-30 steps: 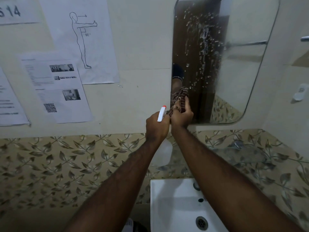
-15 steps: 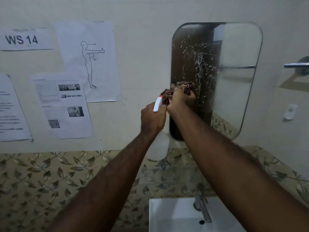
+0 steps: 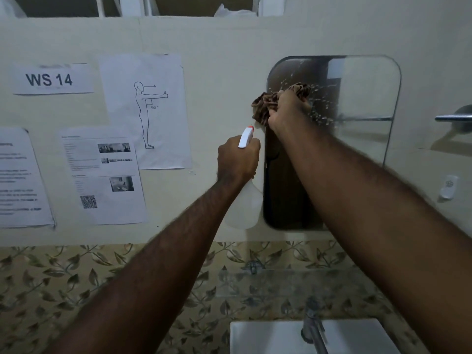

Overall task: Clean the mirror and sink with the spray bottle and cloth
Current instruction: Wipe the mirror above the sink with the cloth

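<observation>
Head view: cloth (image 3: 265, 104) (crumpled) on mirror (image 3: 362, 98)

Both arms outstretched, left hand (image 3: 237, 159) fisted, right hand (image 3: 288, 111) seemingly clenched higher

cloth (image 3: 265, 106) brown; spray bottle (image 3: 245, 200) translucent white, red nozzle tip; sink (image 3: 268, 338) white; lower-frame wall tiles (image 3: 76, 282) beige with grey-green leaf-vine pattern; upper wall (image 3: 217, 47) cream.

wall: "WS 14" sign (image 3: 52, 79) | 90° figure poster (image 3: 145, 111) | tap (image 3: 313, 328) | leaf-pattern tiles (image 3: 63, 282)
</observation>
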